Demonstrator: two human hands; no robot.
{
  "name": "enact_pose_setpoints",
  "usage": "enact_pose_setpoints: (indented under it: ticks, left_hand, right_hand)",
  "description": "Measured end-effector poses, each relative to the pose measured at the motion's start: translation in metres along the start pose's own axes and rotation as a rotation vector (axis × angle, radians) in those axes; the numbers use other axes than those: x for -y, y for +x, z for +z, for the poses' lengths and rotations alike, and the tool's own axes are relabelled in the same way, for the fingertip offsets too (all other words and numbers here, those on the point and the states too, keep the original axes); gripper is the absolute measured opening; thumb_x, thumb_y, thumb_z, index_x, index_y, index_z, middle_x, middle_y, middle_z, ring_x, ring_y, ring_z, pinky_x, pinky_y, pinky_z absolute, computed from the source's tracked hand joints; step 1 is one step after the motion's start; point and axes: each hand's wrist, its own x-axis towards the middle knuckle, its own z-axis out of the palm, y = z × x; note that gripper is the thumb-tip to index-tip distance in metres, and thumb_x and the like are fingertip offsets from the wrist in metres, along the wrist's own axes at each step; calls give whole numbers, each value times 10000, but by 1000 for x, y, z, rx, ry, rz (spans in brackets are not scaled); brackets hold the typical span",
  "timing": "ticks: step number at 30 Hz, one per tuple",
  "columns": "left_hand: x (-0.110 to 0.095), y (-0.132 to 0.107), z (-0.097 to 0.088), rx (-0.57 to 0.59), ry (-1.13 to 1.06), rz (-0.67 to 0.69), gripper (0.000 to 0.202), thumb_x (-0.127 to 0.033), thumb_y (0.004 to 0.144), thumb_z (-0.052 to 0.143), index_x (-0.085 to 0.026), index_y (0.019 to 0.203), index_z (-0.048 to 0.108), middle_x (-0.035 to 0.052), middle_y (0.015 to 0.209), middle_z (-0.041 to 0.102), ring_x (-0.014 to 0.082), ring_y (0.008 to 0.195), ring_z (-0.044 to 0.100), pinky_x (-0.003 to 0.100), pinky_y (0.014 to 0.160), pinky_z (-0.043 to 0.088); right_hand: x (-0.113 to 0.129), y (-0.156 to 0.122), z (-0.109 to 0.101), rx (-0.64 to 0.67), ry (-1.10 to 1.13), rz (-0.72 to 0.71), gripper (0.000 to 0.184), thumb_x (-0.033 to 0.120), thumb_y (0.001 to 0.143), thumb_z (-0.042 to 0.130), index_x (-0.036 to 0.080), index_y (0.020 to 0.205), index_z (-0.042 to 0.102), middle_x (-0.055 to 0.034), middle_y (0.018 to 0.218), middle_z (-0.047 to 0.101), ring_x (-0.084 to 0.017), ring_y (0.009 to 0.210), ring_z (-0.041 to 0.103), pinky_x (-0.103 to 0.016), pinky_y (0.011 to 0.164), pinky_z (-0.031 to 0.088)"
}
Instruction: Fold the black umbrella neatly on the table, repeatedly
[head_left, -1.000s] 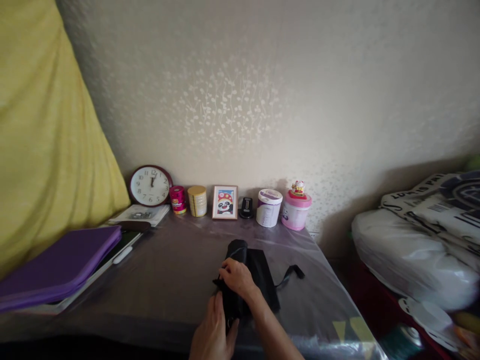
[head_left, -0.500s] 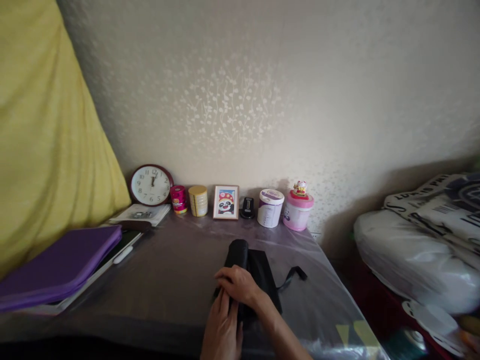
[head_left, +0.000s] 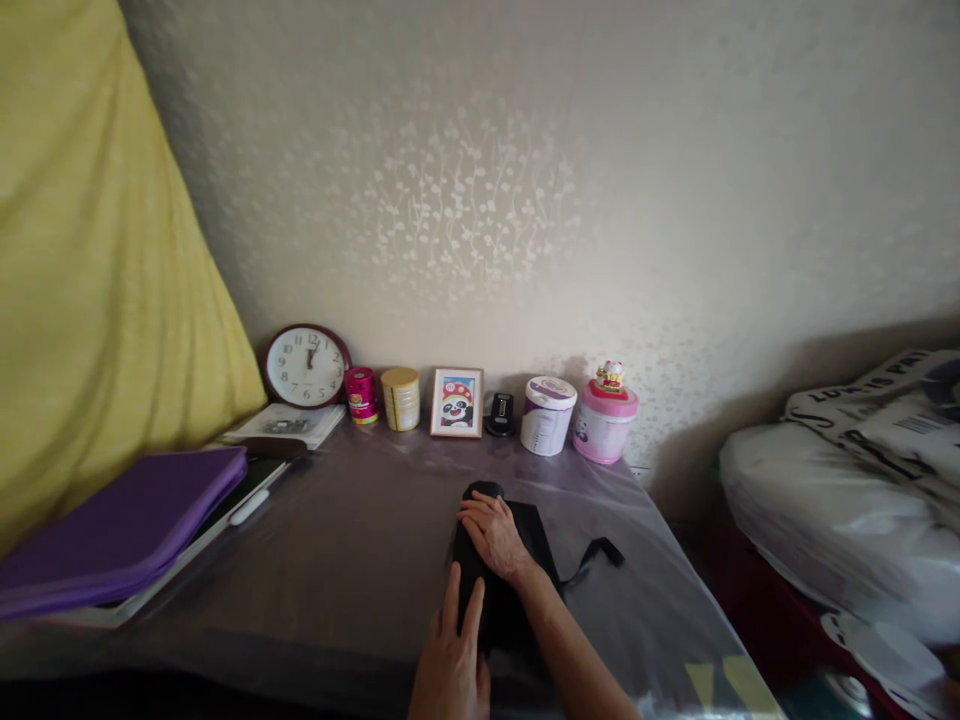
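While the black roll [head_left: 468,566] lies in front of the picture frame [head_left: 457,403], its long side runs away from the person, far end towards the frame | right hand [head_left: 493,535] lies on top, fingers together; cannot tell if it grips | left hand [head_left: 451,660], farther from the frame, has two fingers spread.

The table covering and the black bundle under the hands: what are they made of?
The table covering: probably plastic sheeting, glossy, from its bright reflections and creases. The black bundle: perhaps fabric, matte, from its dull, soft-looking surface; its darkness leaves this open.
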Motion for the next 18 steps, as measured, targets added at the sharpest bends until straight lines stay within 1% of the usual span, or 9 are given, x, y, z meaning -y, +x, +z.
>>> enact_pose_setpoints:
  ticks: [2, 5, 8, 10, 12, 14, 16, 18]
  left_hand:
    - [0, 0, 0, 4, -29, -7, 773, -47, 640, 412, -184, 1377, 222, 80, 1486, -47, 274, 1325, 228, 402, 1032, 306]
    - [-4, 1, -4, 36, -11, -37, 764, -56, 657, 397, -200, 1382, 204, 67, 1489, -32, 260, 1297, 298, 389, 1014, 321]
    - [-9, 2, -8, 58, 36, -61, 778, -52, 664, 384, -198, 1392, 152, 78, 1489, -25, 258, 1288, 312, 385, 1005, 322]
    - [-12, 3, -10, 63, 78, -86, 786, -50, 665, 385, -187, 1394, 123, 89, 1489, -24, 255, 1285, 315, 371, 1000, 322]
    - [-15, 3, -11, 68, 115, -100, 794, -49, 666, 389, -182, 1394, 100, 90, 1489, -29, 244, 1271, 335, 344, 992, 327]
    - [-16, 2, -12, 65, 145, -99, 793, -47, 672, 385, -184, 1395, 88, 86, 1490, -32, 232, 1249, 365, 327, 987, 329]
    - [-18, 1, -12, 56, 169, -89, 783, -49, 683, 377, -186, 1395, 82, 88, 1491, -28, 227, 1217, 401, 328, 977, 337]
    - [-19, 0, -13, 40, 189, -94, 767, -54, 697, 367, -194, 1396, 85, 88, 1492, -10, 226, 1181, 433, 341, 960, 353]
  right_hand:
    - [-7, 11, 2, 7, -26, 30, 282, 257, 906, 376, 273, 1006, 639, 0, 1160, 616, -159, 1226, 392, -419, 1043, 171]
    - [-17, 25, 6, -4, -46, 78, 276, 260, 900, 387, 266, 1003, 643, -1, 1186, 601, -164, 1223, 396, -400, 1037, 197]
    - [-27, 33, 8, -96, -43, 194, 274, 249, 880, 412, 252, 1057, 621, -17, 1227, 571, -170, 1204, 425, -362, 1018, 261]
    - [-36, 32, 5, -169, -39, 287, 298, 233, 864, 419, 210, 1104, 596, -51, 1240, 558, -174, 1182, 451, -331, 1002, 299]
    - [-47, 24, -4, -220, -41, 369, 326, 199, 850, 406, 141, 1119, 582, -102, 1230, 557, -185, 1169, 465, -310, 991, 320]
    - [-60, 10, -17, -258, -46, 445, 348, 167, 838, 374, 86, 1107, 579, -146, 1197, 571, -197, 1148, 484, -301, 974, 340]
    - [-71, -7, -30, -287, -47, 526, 367, 168, 835, 339, 81, 1094, 584, -158, 1138, 603, -212, 1087, 533, -314, 933, 380]
    - [-78, -24, -39, -289, -38, 591, 361, 186, 824, 345, 106, 1061, 605, -145, 1064, 642, -227, 1011, 582, -327, 873, 420]
